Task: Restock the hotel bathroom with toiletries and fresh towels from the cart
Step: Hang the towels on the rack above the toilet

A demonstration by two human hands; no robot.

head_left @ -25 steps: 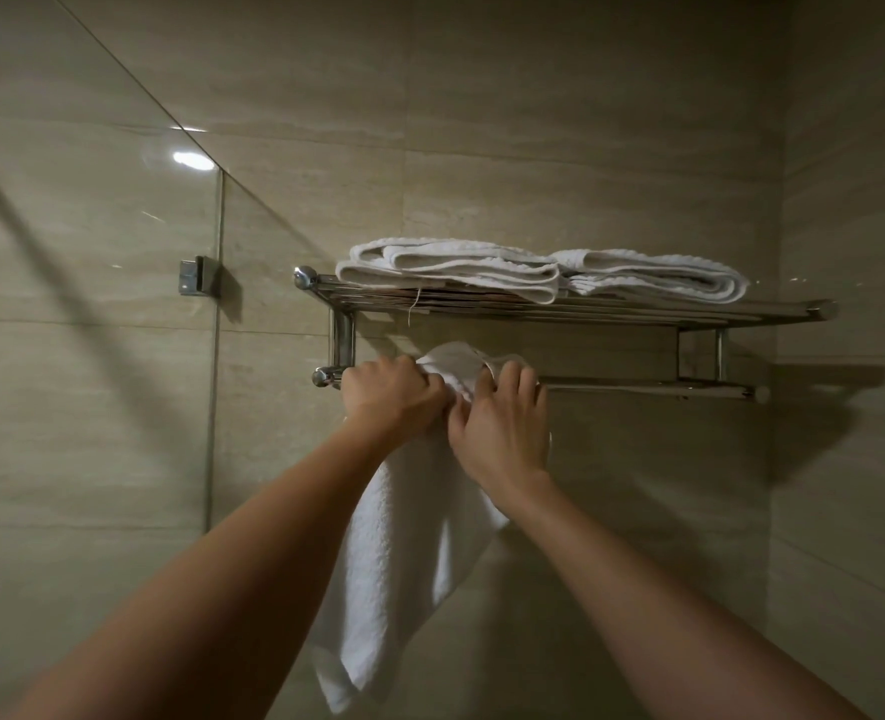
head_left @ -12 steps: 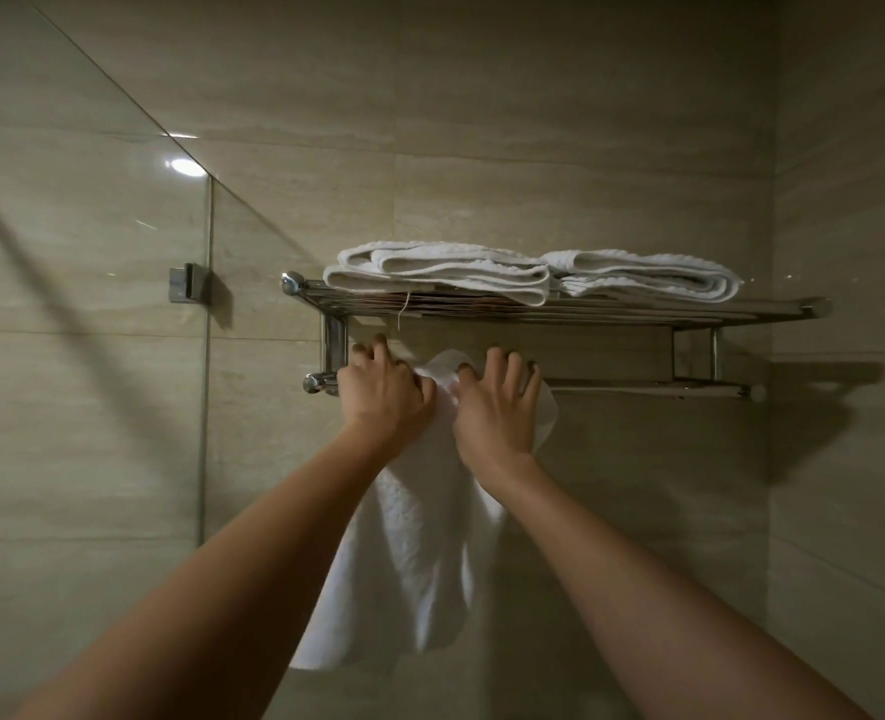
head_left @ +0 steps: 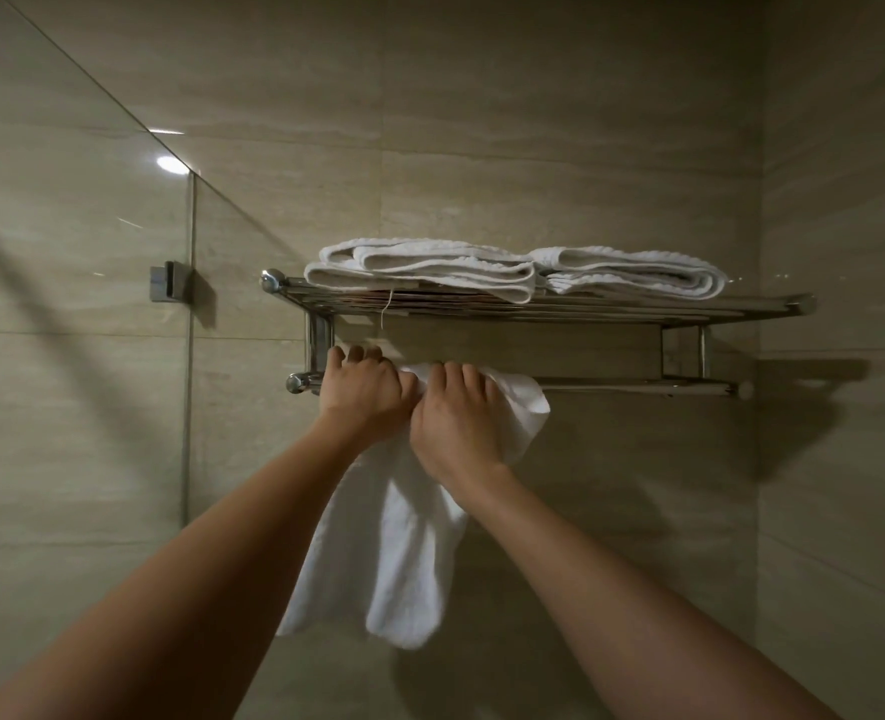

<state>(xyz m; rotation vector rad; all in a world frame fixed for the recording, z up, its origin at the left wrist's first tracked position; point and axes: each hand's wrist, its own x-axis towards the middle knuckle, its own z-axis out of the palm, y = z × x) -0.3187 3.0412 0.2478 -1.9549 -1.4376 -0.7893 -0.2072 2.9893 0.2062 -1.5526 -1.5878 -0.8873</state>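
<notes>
1. The left hand (head_left: pixel 365 394) is raised to the left end of the lower rail (head_left: pixel 637 388) of a chrome rack (head_left: pixel 663 308) on the wall. Its fingers (head_left: pixel 358 354) are curled over the top of the rail, close together, with the knuckles towards the camera. They close on the top of the hanging towel (head_left: pixel 393 553) where it crosses the rail.
2. The right hand (head_left: pixel 456 415) sits just beside the left, the two nearly touching at the thumbs. Its fingers (head_left: pixel 469 374) are bent over the towel on top of the rail and hold the cloth down against it. The fingertips dip out of sight behind the rail, so how far they wrap round cannot be seen.
3. The hanging towel is white. It is draped over the left part of the rail and bunched under both hands. A rounded fold sticks out to the right of the right hand, and the rest hangs in loose folds between the two forearms.
4. Two folded towels lie side by side on the rack's top shelf, one on the left (head_left: pixel 424 272) and one on the right (head_left: pixel 637 272), their edges touching in the middle.
5. A glass panel (head_left: pixel 118 356) stands to the left, fixed to the tiled wall (head_left: pixel 533 122) by a small metal clamp (head_left: pixel 170 283).
</notes>
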